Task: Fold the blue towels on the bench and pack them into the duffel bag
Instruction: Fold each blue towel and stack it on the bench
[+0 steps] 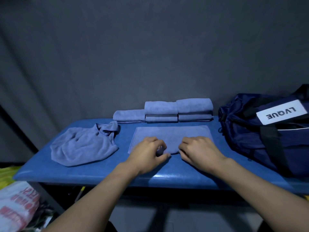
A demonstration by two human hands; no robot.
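Observation:
A blue towel (172,134) lies spread flat on the blue bench (103,173) in front of me. My left hand (147,154) pinches its near edge left of centre. My right hand (199,152) pinches the same edge just to the right. A crumpled blue towel (83,146) lies in a heap at the left. Several folded blue towels (167,111) are stacked along the back of the bench. The navy duffel bag (267,131) with a white label sits at the right end, its top partly open.
A dark grey curtain (150,56) hangs right behind the bench. On the floor at the lower left lies a white plastic bag (18,203) with red print, beside something yellow (8,174).

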